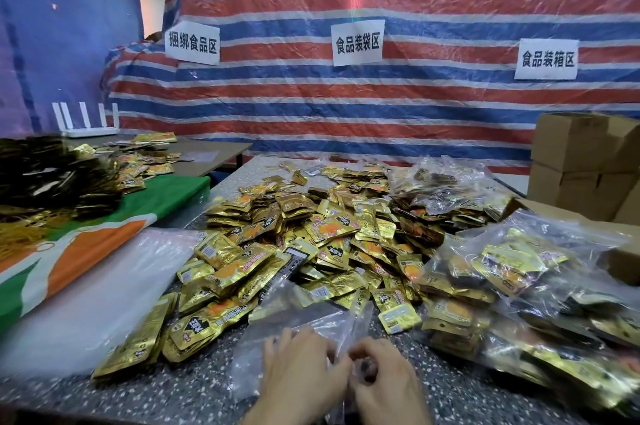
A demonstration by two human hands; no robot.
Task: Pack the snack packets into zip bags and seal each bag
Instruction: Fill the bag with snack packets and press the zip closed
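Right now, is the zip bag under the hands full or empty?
Looks empty: the clear zip bag lies flat, speckled table showing through, none of the gold packets inside.

Gold snack packets (311,237) lay heaped; a clear zip bag (304,324) lay crumpled in front, filled bags (519,272) piled right.

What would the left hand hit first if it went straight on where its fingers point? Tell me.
Beyond the zip bag it holds, the left hand would likely meet the heap of snack packets; depth is unclear.
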